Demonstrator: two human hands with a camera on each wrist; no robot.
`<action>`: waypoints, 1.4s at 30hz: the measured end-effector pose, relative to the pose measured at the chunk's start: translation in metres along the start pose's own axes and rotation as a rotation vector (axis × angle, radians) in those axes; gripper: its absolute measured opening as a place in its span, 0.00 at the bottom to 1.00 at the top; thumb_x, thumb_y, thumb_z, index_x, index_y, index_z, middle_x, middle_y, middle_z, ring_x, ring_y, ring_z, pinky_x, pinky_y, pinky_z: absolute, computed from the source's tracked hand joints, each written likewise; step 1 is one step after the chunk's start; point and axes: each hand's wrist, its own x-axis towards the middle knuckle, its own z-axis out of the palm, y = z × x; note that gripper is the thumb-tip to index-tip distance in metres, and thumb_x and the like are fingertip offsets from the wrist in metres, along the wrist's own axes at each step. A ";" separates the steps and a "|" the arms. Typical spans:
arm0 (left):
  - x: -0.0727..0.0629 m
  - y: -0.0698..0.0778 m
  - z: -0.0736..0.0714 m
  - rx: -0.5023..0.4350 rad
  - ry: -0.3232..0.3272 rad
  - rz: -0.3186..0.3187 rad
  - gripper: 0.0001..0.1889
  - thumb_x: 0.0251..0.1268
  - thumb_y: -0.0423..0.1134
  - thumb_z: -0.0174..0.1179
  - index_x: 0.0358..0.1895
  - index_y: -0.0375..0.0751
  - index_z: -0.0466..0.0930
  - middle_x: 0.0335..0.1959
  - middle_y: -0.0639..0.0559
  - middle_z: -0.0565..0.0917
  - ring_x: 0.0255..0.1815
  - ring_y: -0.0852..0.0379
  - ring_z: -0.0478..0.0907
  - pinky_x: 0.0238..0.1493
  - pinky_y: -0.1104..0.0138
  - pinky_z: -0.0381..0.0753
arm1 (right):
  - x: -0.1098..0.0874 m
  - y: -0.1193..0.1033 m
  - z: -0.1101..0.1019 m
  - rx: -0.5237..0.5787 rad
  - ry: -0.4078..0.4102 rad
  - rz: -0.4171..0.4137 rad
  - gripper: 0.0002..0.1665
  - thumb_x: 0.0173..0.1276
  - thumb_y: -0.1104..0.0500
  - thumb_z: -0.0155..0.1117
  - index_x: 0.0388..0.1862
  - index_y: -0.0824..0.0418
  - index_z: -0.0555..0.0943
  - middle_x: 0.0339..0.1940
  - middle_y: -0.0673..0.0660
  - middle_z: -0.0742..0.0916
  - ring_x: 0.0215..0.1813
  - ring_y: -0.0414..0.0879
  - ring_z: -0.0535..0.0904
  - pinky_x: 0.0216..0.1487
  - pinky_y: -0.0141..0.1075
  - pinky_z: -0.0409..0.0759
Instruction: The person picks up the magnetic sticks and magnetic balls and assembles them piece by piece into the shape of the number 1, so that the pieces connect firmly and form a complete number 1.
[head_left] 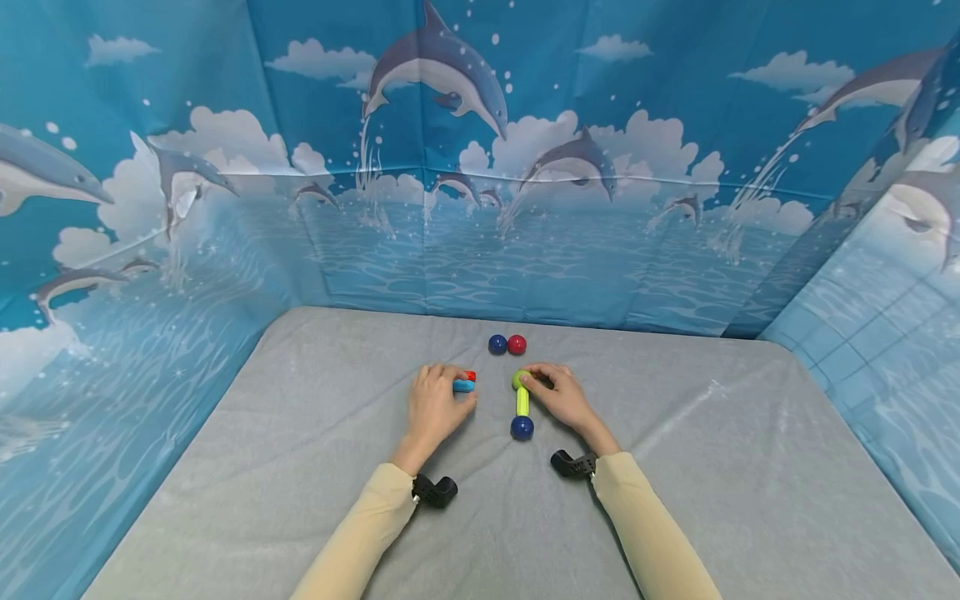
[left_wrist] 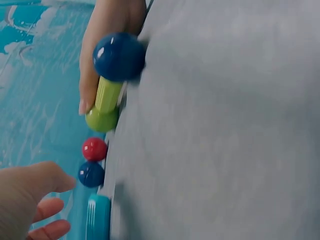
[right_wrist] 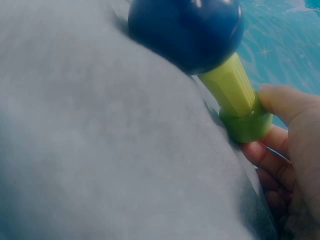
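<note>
My right hand (head_left: 561, 396) pinches a green ball (right_wrist: 247, 122) between thumb and fingers. A yellow-green ribbed rod (head_left: 522, 402) runs from that ball to a dark blue ball (head_left: 522, 427), the three forming a dumbbell shape that lies on the grey cloth. To the left, my left hand (head_left: 437, 406) is over a light blue rod (head_left: 463, 386) and a red rod (head_left: 470, 376), partly covering both. In the left wrist view, its thumb and fingers are spread apart, with a gap between them and the blue rod (left_wrist: 98, 217).
Farther back on the grey-covered table (head_left: 337, 358), a loose blue ball (head_left: 498, 344) and a red ball (head_left: 517, 344) sit side by side. A dolphin-printed curtain (head_left: 480, 258) borders the table at the back and sides. Black cameras are strapped to both wrists.
</note>
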 end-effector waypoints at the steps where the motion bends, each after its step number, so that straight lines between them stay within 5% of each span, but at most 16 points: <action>1: 0.001 -0.002 0.000 0.006 -0.007 0.006 0.14 0.48 0.44 0.72 0.37 0.44 0.83 0.35 0.49 0.81 0.35 0.50 0.72 0.39 0.60 0.71 | 0.000 0.000 0.000 -0.002 -0.002 0.002 0.24 0.69 0.43 0.58 0.53 0.59 0.81 0.47 0.54 0.84 0.51 0.50 0.70 0.51 0.47 0.67; 14: 0.002 -0.017 0.001 0.030 -0.052 0.044 0.15 0.47 0.43 0.73 0.39 0.44 0.84 0.38 0.50 0.81 0.36 0.50 0.71 0.39 0.61 0.69 | 0.000 0.001 0.001 -0.009 0.008 0.001 0.23 0.69 0.45 0.59 0.53 0.59 0.81 0.48 0.54 0.84 0.50 0.50 0.70 0.51 0.46 0.67; 42: 0.008 -0.021 0.005 0.051 -0.108 0.034 0.14 0.48 0.45 0.74 0.37 0.45 0.83 0.37 0.50 0.79 0.36 0.51 0.69 0.40 0.61 0.69 | -0.001 -0.001 0.000 -0.016 -0.005 0.017 0.24 0.69 0.43 0.58 0.54 0.58 0.81 0.49 0.54 0.83 0.50 0.50 0.70 0.50 0.45 0.66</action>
